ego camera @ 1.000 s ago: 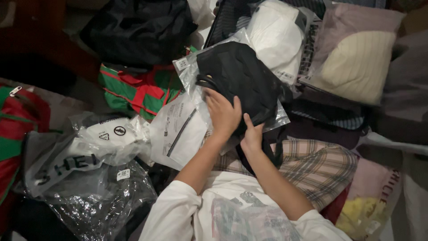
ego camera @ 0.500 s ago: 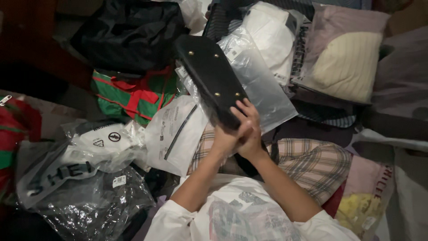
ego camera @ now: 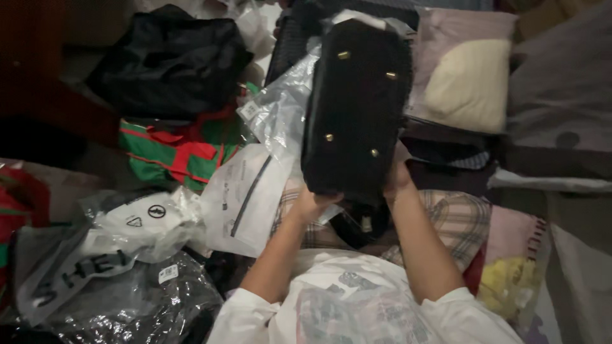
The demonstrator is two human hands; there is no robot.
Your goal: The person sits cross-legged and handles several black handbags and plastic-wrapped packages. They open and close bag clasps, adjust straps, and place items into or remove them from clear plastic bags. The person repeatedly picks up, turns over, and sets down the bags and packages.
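Since half a second ago, the black bag [ego camera: 354,108] has swung round from its slanted edge-on pose and now shows its flat underside, with four brass studs, straight to the camera; the hands, pressed together a moment ago, have parted to either side of it. Nearest the camera lies a clear packet [ego camera: 357,315] on the person's white top. Above it the left hand [ego camera: 310,205] grips the bag's lower left corner, fingers curled under the edge and mostly hidden. The right hand [ego camera: 396,173] clamps the lower right edge, fingers wrapped behind the bag so that only the thumb side shows. The bag is held up, lifted clear of the heap, over a plaid garment [ego camera: 456,220]. A clear plastic wrapper [ego camera: 280,118] hangs just to the left of the bag, touching it. Lower left lie crumpled packing bags [ego camera: 121,255] and a flat white pouch [ego camera: 245,197]. Farther off sit a red and green cloth [ego camera: 178,150], a black garment [ego camera: 169,60] and, at upper right, a bagged cream knit [ego camera: 465,89].
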